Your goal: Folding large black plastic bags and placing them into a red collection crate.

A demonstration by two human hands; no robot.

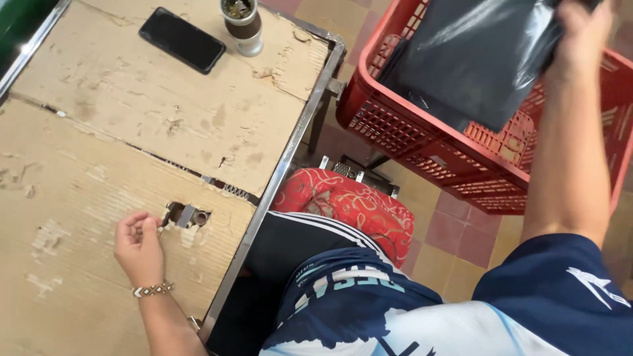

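Left hand (140,247) rests at 7 o'clock on the cardboard-covered tabletop (99,132), fingers loosely curled and holding nothing, just beside a torn hole (186,215) showing metal. Right hand (580,33) is raised at 1 o'clock, fingers pinched on the upper edge of a dark plastic bag (468,59), which hangs with its long axis running down and left into the red basket (422,142). Farther off on the tabletop, at 11 to 12 o'clock, lie a black phone (182,39) and a small cup (242,25); the right hand alone touches the bag.

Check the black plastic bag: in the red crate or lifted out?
Partly out. The right hand grips the black plastic bag at its upper edge, raised; its lower end hangs inside the red crate.
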